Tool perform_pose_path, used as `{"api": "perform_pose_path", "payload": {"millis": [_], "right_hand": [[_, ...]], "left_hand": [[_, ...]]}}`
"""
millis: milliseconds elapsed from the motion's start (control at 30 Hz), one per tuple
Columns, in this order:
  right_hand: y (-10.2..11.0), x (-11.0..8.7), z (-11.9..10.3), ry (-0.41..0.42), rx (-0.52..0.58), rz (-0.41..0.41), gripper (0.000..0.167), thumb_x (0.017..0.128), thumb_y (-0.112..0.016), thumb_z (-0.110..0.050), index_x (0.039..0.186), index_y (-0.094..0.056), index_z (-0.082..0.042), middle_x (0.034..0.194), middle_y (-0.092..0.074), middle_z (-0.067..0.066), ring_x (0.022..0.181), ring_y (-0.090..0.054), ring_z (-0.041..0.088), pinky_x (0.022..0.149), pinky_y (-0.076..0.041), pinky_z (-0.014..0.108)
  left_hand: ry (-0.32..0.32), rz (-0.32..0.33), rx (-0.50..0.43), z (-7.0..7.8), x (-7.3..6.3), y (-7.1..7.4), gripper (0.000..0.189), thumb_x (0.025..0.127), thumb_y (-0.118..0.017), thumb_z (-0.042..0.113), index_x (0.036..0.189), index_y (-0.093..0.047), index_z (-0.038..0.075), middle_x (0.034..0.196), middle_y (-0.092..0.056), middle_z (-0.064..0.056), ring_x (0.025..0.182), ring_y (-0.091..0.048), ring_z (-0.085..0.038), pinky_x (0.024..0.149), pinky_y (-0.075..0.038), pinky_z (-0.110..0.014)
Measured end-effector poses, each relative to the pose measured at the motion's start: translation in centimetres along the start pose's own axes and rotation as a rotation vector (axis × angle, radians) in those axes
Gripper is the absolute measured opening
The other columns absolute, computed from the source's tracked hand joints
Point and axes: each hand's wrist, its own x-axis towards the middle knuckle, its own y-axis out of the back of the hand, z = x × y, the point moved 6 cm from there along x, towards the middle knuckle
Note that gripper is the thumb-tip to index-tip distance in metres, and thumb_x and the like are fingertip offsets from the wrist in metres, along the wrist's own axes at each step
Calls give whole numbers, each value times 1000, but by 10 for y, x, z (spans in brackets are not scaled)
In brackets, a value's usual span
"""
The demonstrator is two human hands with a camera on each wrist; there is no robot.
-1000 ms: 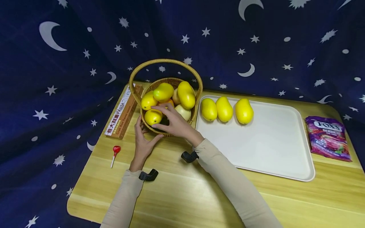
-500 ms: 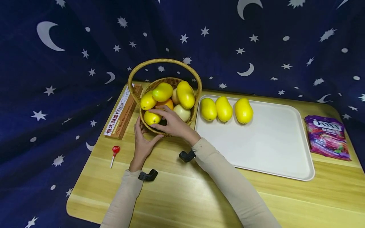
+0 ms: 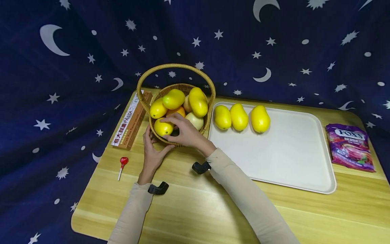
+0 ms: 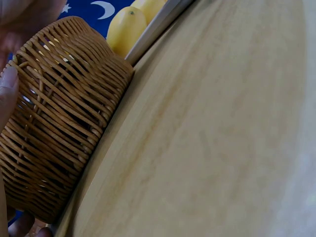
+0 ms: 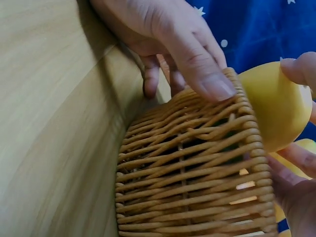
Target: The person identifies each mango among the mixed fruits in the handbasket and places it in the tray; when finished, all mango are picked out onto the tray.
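A wicker basket (image 3: 176, 65) with a tall arched handle holds several yellow mangoes, an orange (image 3: 179, 110) and a pale round fruit (image 3: 195, 121). At its front left, my right hand (image 3: 188, 131) holds a yellow mango (image 3: 163, 127) between thumb and fingers; the right wrist view shows this mango (image 5: 274, 106) rising above the rim. My left hand (image 3: 152, 156) grips the basket's near left side low down. Its thumb lies on the weave (image 4: 64, 108) in the left wrist view, while its other fingers are partly hidden behind the basket.
Right of the basket lies a white tray (image 3: 283, 152) with three mangoes along its left back part. A purple candy bag (image 3: 350, 147) is at the far right. On the left are a pasta box (image 3: 132, 120) and a red lollipop (image 3: 123, 162). A starry cloth (image 3: 231, 61) hangs behind.
The right hand's fingers have shifted slightly down at the front-left mango, leaving more of the orange showing. That mango has turned slightly. The left hand stays on the basket.
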Motion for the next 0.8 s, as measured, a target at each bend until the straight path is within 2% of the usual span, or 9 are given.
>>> {"api": "perform_pose_path", "payload": {"millis": [300, 533, 800], "right_hand": [[18, -23, -6, 65, 67, 84, 50, 83, -77, -19, 131, -60, -13, 134, -51, 10, 119, -54, 22, 95, -52, 40], [36, -45, 1, 44, 78, 153, 51, 85, -77, -22, 132, -59, -17, 139, -48, 9, 122, -52, 23, 92, -53, 43], [61, -68, 5, 24, 126, 256, 50, 82, -79, -15, 129, -62, -15, 141, -49, 8, 125, -51, 24, 93, -52, 44]], "left_hand": [[-11, -8, -6, 1, 1, -1, 106, 73, -82, -6, 153, -13, -5, 143, -28, -32, 121, -42, -45, 89, -38, -61], [-16, -2, -16, 0, 1, -1, 108, 71, -84, -4, 153, -13, -7, 142, -28, -37, 121, -41, -51, 88, -37, -58], [-2, 6, -8, 0, 0, -1, 108, 71, -83, -6, 153, -14, -5, 144, -29, -33, 121, -43, -45, 88, -38, -52]]}}
